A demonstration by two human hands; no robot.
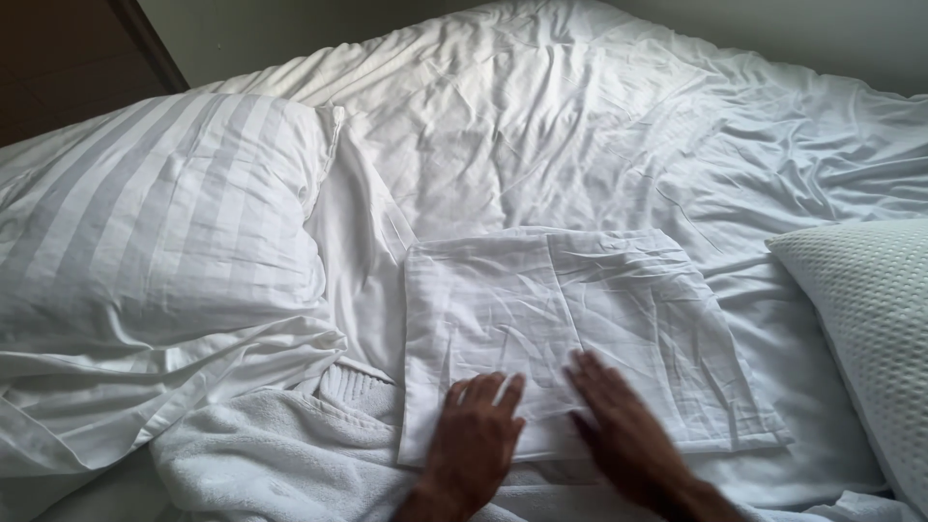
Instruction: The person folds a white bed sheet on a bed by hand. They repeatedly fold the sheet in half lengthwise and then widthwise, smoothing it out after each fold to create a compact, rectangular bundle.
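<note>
A folded white pillowcase (570, 319) lies flat on the bed, creased, in the lower middle of the head view. My left hand (474, 440) rests palm down on its near edge, fingers slightly spread. My right hand (623, 430) lies flat on the cloth just to the right, fingers pointing away from me; it looks a little blurred. Neither hand grips anything.
A large striped white pillow (164, 222) sits at the left. A textured white pillow (870, 309) is at the right edge. A fluffy white towel (280, 454) lies at the near left. Rumpled white bedding (599, 126) covers the bed behind.
</note>
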